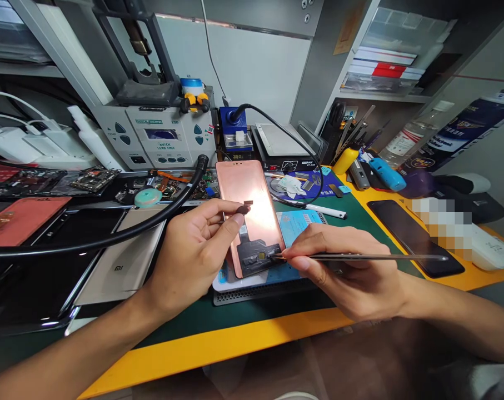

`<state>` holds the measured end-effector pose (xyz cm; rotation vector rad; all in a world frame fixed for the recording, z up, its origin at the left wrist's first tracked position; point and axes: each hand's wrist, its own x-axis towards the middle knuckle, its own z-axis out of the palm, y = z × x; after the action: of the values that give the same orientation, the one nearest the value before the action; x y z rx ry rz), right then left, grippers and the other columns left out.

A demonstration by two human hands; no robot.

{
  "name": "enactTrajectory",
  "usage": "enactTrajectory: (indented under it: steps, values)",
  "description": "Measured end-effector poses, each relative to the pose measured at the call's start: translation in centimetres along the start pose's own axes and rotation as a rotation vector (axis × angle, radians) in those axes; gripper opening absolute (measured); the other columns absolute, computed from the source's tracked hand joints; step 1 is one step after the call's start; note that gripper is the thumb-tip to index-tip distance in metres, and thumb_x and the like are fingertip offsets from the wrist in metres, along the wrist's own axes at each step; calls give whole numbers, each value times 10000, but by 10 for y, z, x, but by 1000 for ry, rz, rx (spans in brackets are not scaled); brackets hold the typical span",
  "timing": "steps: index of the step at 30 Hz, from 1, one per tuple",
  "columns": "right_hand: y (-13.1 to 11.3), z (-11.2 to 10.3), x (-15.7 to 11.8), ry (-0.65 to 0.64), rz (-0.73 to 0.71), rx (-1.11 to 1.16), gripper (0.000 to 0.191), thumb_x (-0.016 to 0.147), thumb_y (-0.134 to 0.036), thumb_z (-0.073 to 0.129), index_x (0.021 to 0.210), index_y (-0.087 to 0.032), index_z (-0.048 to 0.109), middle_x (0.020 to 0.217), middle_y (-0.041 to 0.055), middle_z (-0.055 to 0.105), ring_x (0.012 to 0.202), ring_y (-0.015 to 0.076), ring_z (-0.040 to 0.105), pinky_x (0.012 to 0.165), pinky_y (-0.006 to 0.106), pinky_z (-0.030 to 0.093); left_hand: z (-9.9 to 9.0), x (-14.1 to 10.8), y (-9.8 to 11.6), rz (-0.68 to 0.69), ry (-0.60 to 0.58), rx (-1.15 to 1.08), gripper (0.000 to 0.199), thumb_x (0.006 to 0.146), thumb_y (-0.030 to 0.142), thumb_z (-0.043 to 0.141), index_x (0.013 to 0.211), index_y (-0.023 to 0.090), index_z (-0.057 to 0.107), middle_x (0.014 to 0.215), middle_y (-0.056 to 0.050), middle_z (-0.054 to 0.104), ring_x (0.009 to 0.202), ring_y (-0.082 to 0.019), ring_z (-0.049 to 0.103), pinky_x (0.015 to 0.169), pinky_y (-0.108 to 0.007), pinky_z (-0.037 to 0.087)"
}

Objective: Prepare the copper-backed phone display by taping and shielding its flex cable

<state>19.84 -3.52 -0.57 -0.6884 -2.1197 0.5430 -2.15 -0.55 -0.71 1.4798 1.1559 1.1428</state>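
A copper-coloured phone screen panel (252,183) lies tilted on a blue and white box (304,222) in the middle of the table. Black tape and a flex cable (255,256) cover its near end. My left hand (201,244), at the panel's left edge, pinches a small dark flex piece (243,210) between thumb and forefinger above the copper. In my right hand (347,266) are thin metal tweezers (372,257), held nearly level, their tips at the black part on the panel's lower right.
A black hose (151,222) arches in from the left over phone shells. A hot-air station (168,139) and a blue soldering unit (235,130) stand behind. A dark phone (414,236), bottles and tools are at the right.
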Motion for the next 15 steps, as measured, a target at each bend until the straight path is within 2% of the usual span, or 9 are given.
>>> enactTrajectory:
  steps: [8, 15]
  values:
    - [0, 0, 1, 4, -17, -16, 194, 847, -13, 612, 1002, -109, 679, 790, 99, 722, 668, 160, 636, 589, 289, 494, 1, 2, -2, 13, -3, 3, 161, 832, 290, 707, 958, 190, 709, 770, 38, 712, 662, -81, 631, 589, -138, 479]
    - [-3, 1, 1, 42, -53, -16, 249, 846, -13, 579, 1037, -139, 676, 763, 89, 714, 662, 171, 649, 571, 284, 509, 0, 0, -1, 27, 4, 44, 147, 844, 298, 691, 938, 187, 704, 757, 30, 709, 647, -92, 621, 572, -154, 473]
